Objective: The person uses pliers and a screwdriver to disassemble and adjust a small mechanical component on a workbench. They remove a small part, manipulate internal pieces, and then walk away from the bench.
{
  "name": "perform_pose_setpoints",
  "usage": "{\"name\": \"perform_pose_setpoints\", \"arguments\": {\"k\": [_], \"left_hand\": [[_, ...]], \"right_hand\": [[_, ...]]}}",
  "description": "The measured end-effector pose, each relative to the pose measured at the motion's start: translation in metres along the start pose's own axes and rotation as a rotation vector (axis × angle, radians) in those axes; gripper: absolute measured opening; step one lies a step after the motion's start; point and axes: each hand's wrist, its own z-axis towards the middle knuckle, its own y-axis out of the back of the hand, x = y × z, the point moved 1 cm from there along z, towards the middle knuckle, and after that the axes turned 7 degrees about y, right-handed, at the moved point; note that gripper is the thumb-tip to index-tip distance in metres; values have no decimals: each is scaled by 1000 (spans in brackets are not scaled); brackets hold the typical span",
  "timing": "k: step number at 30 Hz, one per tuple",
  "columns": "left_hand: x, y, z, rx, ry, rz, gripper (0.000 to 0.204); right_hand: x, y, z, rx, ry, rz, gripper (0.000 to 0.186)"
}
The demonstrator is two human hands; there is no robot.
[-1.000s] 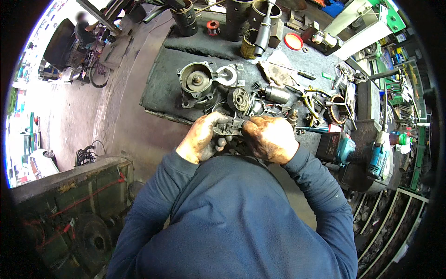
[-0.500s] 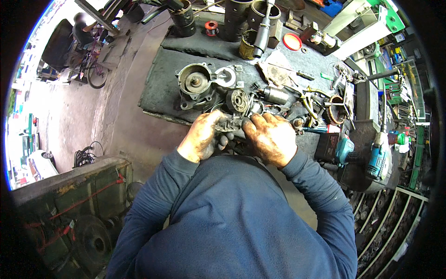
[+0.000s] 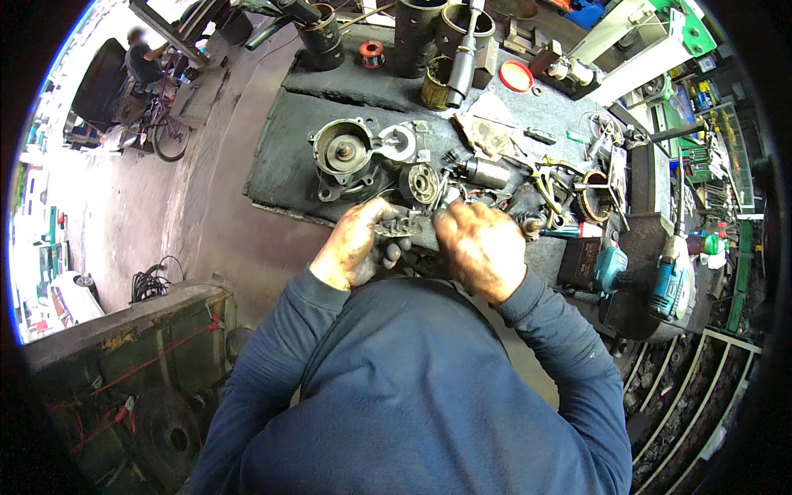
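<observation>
While a white car (image 3: 76, 294) stood at the left edge of the frame, another person (image 3: 142, 64) was at the upper left, close to a bicycle (image 3: 169, 139). Below them lay a bundle of black cable (image 3: 150, 279), just above a dark green metal box (image 3: 107, 351) with red cord in the lower left.

The desk (image 3: 276, 157) filled the upper middle, and on its left part sat a round metal housing (image 3: 343, 152), open side up. Below the housing, the left hand (image 3: 358, 239) held a small dark metal part (image 3: 398, 224) near the centre of the frame, its grip clamped on that part, thumb on top and fingers curled beneath. A red spool (image 3: 371, 54) stood toward the top, and a round part with holes (image 3: 421, 183) lay just above the hands.

The right hand (image 3: 483, 247) was next, slightly blurred, its fingers bent close to the part's right end; whether its grip was together on anything, I could not tell. Above it were a metal cylinder (image 3: 487, 172), a stained rag (image 3: 487, 132) and a red lid (image 3: 516, 76). Farther right stood a teal power tool (image 3: 670, 285), above a slatted rack (image 3: 691, 396) at the lower right.
</observation>
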Motion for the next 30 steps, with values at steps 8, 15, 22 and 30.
{"name": "perform_pose_setpoints", "arguments": {"k": [8,15,22,30], "left_hand": [[-3,3,0,59,6,-32,32],[-8,-3,0,41,51,-32,33],[-6,-9,-3,63,-65,159,32],[-3,-1,6,85,92,72,32]], "right_hand": [[-10,1,6,-97,-7,-23,19],[-9,1,11,-34,78,106,17],[-19,4,8,174,149,232,20],[-14,-3,4,100,182,141,21]]}}
